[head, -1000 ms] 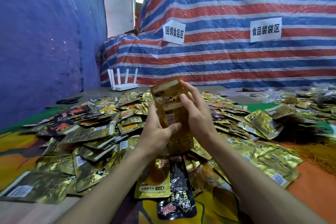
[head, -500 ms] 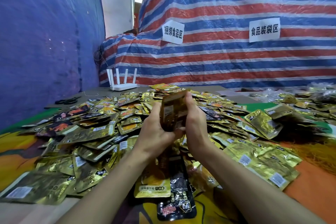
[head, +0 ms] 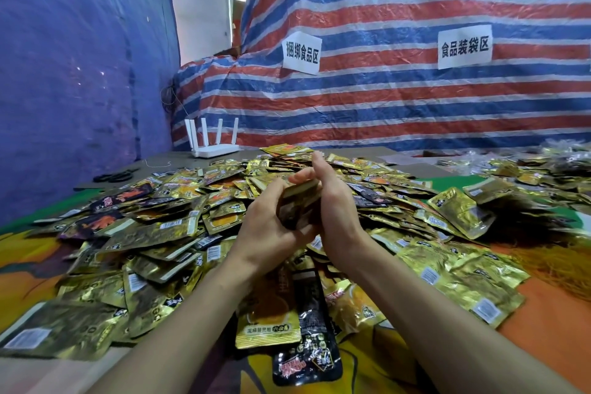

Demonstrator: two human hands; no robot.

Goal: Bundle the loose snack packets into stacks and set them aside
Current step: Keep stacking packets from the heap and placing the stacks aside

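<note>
A small stack of gold snack packets is pressed edge-up between both hands above the table. My left hand grips its left side with fingers curled under it. My right hand clamps the right side, fingers reaching over the top. A wide heap of loose gold and black packets covers the table around and behind the hands. A black packet and a gold one lie nearest me, between my forearms.
A white router with several antennas stands at the table's back left, with black scissors left of it. Orange strings lie at the right. A striped tarp with two paper signs hangs behind; a blue tarp is at left.
The stack has tipped from upright and face-on down to low and edge-up. Both hands dropped closer to the heap and closed tighter around it.
</note>
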